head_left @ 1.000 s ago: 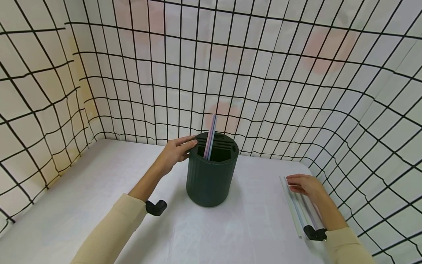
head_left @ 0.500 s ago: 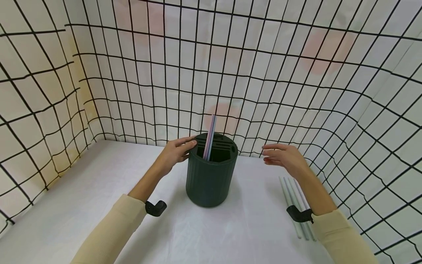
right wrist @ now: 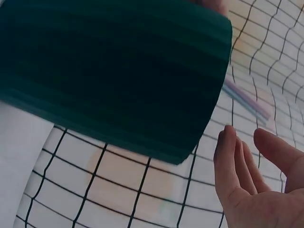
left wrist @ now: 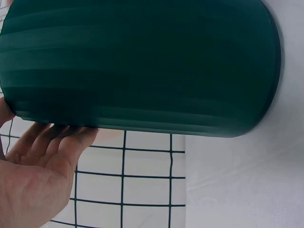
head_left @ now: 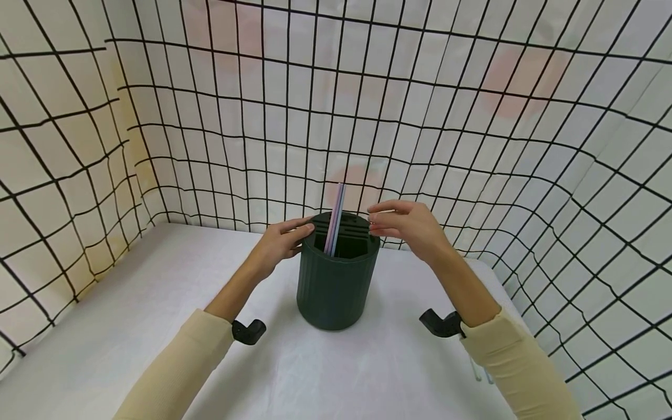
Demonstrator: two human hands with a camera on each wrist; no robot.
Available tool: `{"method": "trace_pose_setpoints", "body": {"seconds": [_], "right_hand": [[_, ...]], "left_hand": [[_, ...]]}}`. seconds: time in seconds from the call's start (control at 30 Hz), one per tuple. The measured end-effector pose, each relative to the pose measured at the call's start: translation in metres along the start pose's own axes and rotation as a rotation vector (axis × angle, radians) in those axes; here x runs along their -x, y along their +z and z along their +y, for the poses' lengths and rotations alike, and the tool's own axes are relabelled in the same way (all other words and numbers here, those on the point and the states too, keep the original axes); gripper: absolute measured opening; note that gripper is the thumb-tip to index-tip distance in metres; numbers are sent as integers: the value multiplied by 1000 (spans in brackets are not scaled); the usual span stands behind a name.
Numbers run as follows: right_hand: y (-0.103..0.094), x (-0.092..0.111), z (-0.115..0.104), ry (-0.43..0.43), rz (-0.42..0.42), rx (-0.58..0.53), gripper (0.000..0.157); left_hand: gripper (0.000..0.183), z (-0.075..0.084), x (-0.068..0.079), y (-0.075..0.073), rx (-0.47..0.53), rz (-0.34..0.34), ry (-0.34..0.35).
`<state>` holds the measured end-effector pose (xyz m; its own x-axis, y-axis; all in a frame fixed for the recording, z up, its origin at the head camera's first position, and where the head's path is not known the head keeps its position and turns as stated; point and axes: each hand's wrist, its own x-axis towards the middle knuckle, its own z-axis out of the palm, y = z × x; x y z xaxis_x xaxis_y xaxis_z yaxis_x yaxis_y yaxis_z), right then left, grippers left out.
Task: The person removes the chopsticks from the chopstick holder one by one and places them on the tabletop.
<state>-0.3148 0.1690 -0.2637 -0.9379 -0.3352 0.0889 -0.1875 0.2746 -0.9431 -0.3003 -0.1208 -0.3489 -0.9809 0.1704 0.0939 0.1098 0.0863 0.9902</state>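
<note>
A dark green round utensil holder (head_left: 334,294) with slots and an opening in its top stands on the white table. Pink and blue pastel chopsticks (head_left: 336,219) lean upright in its opening. My left hand (head_left: 275,245) grips the holder's left rim, thumb on top and fingers against the side, as the left wrist view shows. Just off the right rim hovers my right hand (head_left: 412,228), its fingers loosely extended and holding nothing. In the right wrist view a gap separates those fingers from the holder (right wrist: 118,80).
Ends of more pale chopsticks (head_left: 475,370) show on the table at the right, mostly hidden beneath my right forearm. Black wire grid (head_left: 286,140) encloses the table at the back and sides, with white cloth behind it.
My right hand has moved left from above the chopsticks on the table, up to the holder's right rim. The left hand and the holder have stayed put.
</note>
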Motion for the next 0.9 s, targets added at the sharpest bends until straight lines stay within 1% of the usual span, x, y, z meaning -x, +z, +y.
{"method": "trace_pose_setpoints", "body": {"seconds": [0.1,0.27,0.37,0.47,0.67,0.9], "right_hand": [[13,-3,-5,-20,-10,-21,40],[32,-8,-6,-45,-43,0,33],[41,-10,-4,-36,-65,-5,31],[47,-11,0,-18,-73,2,34],[52,-10,4,-1,-34,32,33],[60,-13,11,-64,14,87,30]], "left_hand": [[53,0,0,0,-3,-6,5],[54,1,1,0,-1,-7,8],[52,1,0,0,7,-4,6],[52,0,-1,-1,11,-10,6],[52,-1,-1,-1,9,-12,10],[52,0,0,0,2,-7,10]]}}
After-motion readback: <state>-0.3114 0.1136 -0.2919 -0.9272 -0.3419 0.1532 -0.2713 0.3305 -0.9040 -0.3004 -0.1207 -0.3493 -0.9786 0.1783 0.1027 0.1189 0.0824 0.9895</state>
